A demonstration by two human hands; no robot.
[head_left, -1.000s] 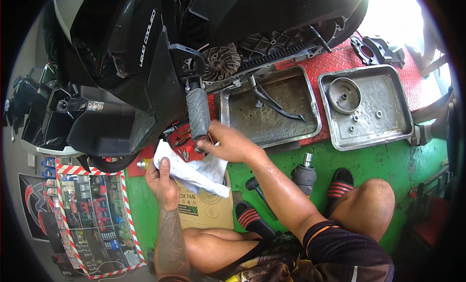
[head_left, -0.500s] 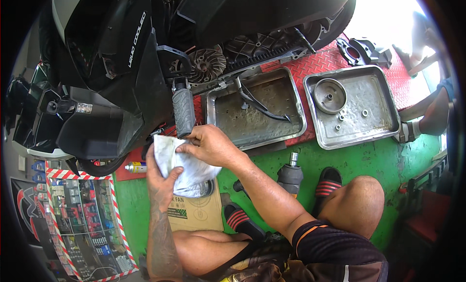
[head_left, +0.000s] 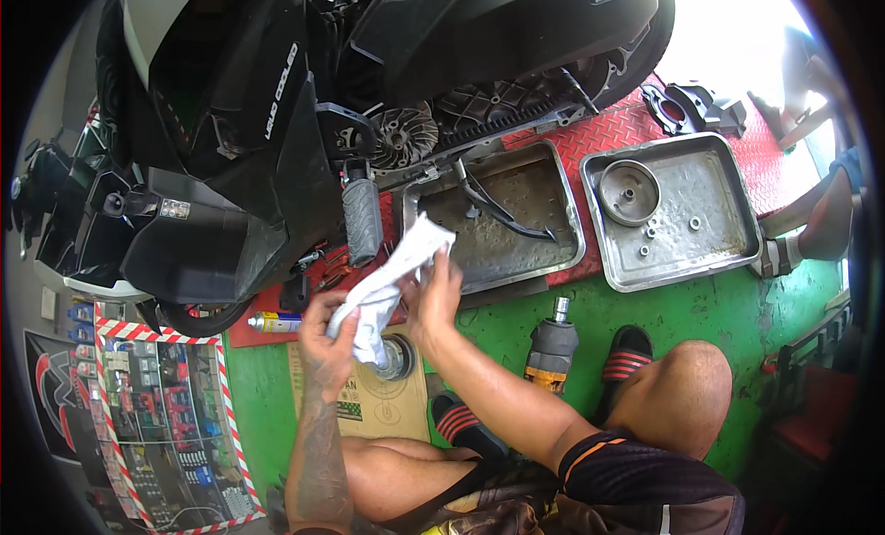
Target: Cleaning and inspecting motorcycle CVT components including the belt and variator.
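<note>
Both hands are in front of me with a white cloth (head_left: 378, 300) between them, bunched and slanting up to the right. My left hand (head_left: 330, 337) is closed on its lower left end, thumb on top. At the upper right end, my right hand (head_left: 435, 295) grips the cloth, its fingers partly hidden behind the folds. Under the cloth, a round metal part (head_left: 396, 358) sits on a flat piece of cardboard (head_left: 392, 408), partly covered by cloth and hands. Ahead stands a scooter with its side opened, showing a finned fan wheel (head_left: 406, 137).
Two metal trays hold parts: the left tray (head_left: 573, 258) a bent dark stand, the right tray (head_left: 678, 282) a round drum (head_left: 630, 193) and small collars. A power wrench (head_left: 551, 346) stands on the green floor. A spray can (head_left: 275, 322) lies at left; another person's leg (head_left: 825, 226) shows at right.
The cloth has gone from spread out to bunched, its upper end now raised to the right. My right hand has moved right and down, and more of the round metal part shows.
</note>
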